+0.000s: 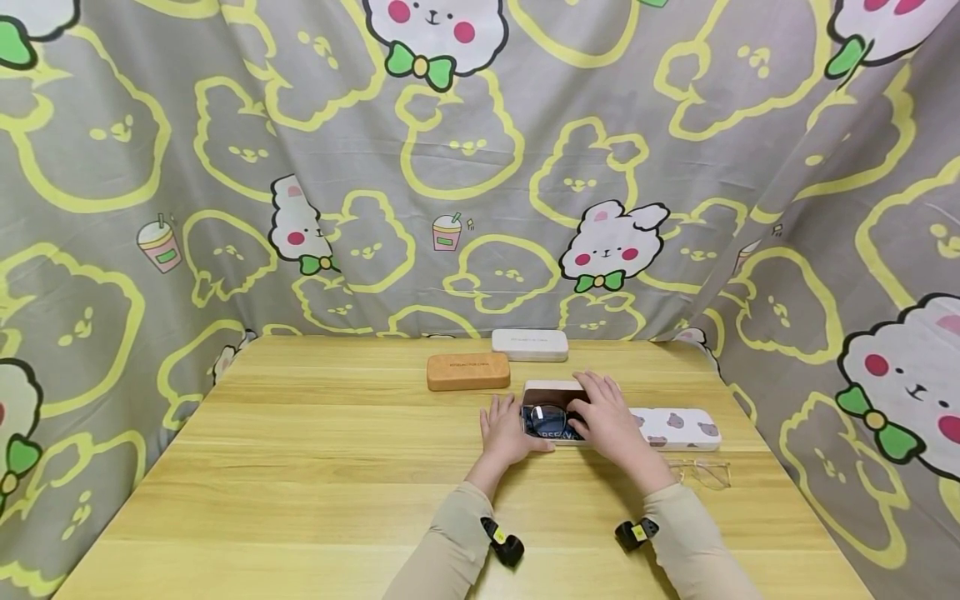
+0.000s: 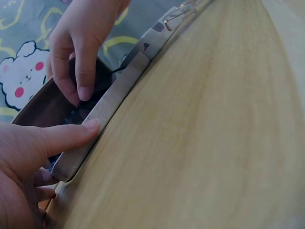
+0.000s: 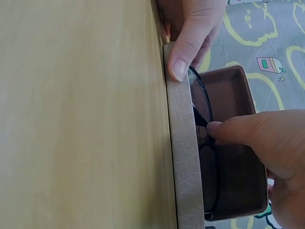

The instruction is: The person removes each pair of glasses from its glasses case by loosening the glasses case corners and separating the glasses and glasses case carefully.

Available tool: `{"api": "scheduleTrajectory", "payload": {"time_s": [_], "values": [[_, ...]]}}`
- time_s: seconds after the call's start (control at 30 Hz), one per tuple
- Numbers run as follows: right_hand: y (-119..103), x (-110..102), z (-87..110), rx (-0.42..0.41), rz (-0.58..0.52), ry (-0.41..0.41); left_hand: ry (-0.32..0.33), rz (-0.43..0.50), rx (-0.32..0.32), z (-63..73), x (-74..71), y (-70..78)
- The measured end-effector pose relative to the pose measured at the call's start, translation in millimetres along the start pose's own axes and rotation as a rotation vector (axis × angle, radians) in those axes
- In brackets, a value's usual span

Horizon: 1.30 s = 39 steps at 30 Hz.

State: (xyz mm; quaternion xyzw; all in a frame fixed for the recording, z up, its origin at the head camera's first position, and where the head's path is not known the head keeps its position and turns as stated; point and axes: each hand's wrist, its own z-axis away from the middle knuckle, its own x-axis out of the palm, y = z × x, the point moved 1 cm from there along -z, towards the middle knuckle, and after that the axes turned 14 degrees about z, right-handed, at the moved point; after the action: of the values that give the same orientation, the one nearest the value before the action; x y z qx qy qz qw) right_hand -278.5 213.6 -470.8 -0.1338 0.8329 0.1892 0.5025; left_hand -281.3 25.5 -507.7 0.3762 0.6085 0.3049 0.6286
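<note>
An open glasses case (image 1: 553,390) with a brown lining lies in front of me, lid raised at the back. Inside it rest black-framed glasses (image 3: 205,95) on a dark cloth with pale lettering. My left hand (image 1: 508,429) holds the case's left end, thumb on the front wall (image 2: 107,117). Reaching in from the right, my right hand (image 1: 609,421) has its thumb at the bridge of the glasses, and its other fingers are partly hidden by the lid in the right wrist view.
A white case with bear prints (image 1: 678,427) lies right of the open case, and thin-framed glasses (image 1: 711,473) lie in front of it. Farther back are a tan case (image 1: 468,372) and a white case (image 1: 529,345). A patterned curtain (image 1: 465,167) hangs behind the table (image 1: 300,483).
</note>
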Motion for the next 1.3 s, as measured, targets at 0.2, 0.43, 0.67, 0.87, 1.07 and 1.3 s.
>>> {"api": "scheduleTrajectory", "payload": {"time_s": [0.2,0.43,0.67,0.87,1.07,1.3], "values": [[0.4,1.4,0.0,0.003,0.009,-0.002,-0.002,0.003,-0.003,0.4,-0.7,0.7],[0.1,0.7,0.0,0.004,0.006,0.012,-0.003,0.010,-0.005,1.7,-0.8,2.2],[0.2,1.2,-0.2,0.006,0.003,0.035,0.007,0.009,0.007,1.3,0.3,1.3],[0.0,0.2,-0.6,-0.004,-0.003,0.075,0.013,0.007,0.014,0.2,1.1,0.2],[0.3,-3.6,-1.1,-0.015,-0.009,0.097,0.011,0.007,0.008,-0.9,2.1,-1.0],[2.7,-8.1,-2.1,-0.022,-0.045,0.102,0.005,0.017,0.000,-0.4,1.6,-0.5]]}}
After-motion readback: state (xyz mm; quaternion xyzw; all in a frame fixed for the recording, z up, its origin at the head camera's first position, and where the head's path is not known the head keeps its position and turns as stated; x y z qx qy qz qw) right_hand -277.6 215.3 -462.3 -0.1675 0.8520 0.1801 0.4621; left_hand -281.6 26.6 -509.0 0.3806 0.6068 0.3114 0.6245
